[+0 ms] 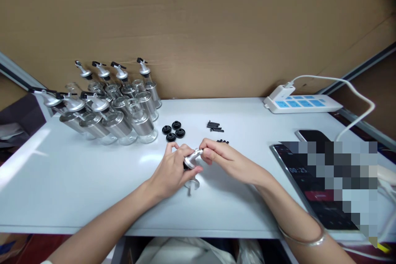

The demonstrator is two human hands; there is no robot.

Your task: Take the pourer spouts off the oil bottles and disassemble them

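My left hand (173,168) grips a silver pour spout (192,159) with a black base, its narrow end pointing right. At that end, the thumb and curled fingers of my right hand (221,157) are pinched together and touch the tip; anything small between them is hidden. Just below my left hand, a shiny grey curved shape (193,184) shows on the white table; I cannot tell its kind. Beyond my hands lie several round black stoppers (171,137), some thin black pieces (214,126) and a row of tiny black parts (223,142).
Glass bottles (142,121) with steel sleeves crowd the back left, several topped by silver spouts (100,105) with black levers. A white power strip (305,104) with a plugged-in charger and cable sits back right. A tablet (297,173) and a phone (311,135) lie at right.
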